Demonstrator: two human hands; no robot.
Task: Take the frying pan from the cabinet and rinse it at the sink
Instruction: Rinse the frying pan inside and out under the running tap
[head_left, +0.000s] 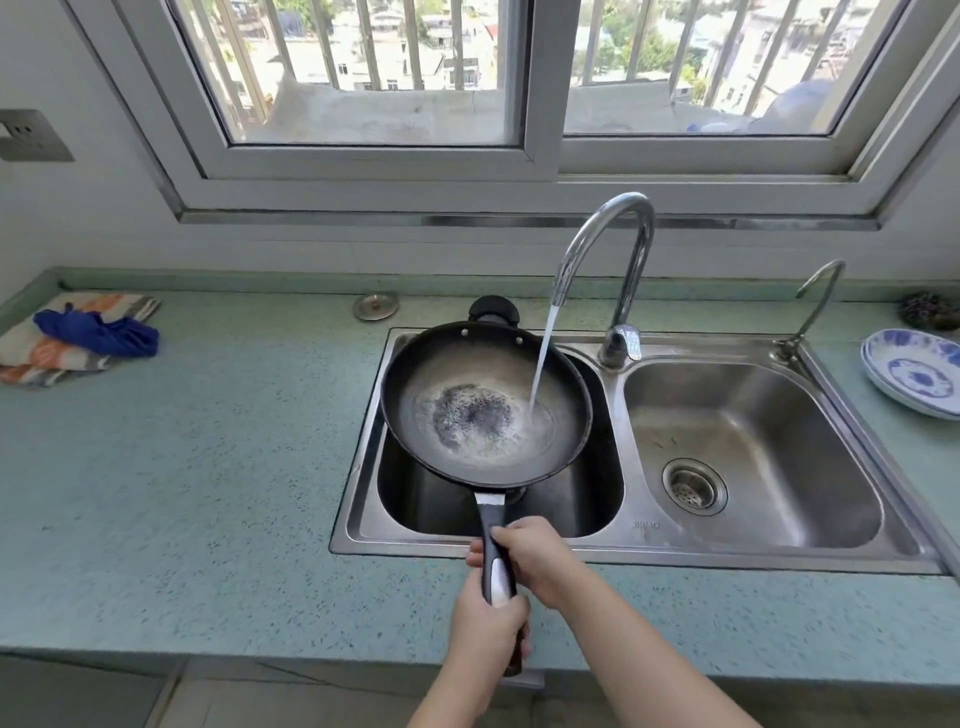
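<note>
Green counter (208, 467) carries a double sink (623, 551). Frying pan (485, 402) sits over the left basin, under the running tap (608, 244); water hits its right inner side. Both hands grip the pan's handle: right hand (530, 558) nearer the pan, left hand (485, 626) at the end. Folded cloths (78, 335) far left, blue-patterned plates (917, 371) far right, small metal lid (375, 305) behind the sink.

The frying pan (485, 405) is dark metal, matt and worn grey inside, with a rough burnt patch in the middle. Its handle (497, 561) looks like black plastic with a shiny metal inlay. The sink (753, 415) at 3 o'clock of the pan is brushed steel; the faucet (613, 244) is glossy chrome. The countertop (208, 467) is smooth speckled green stone. The cloth (78, 338) at 9 o'clock is soft fabric.
</note>
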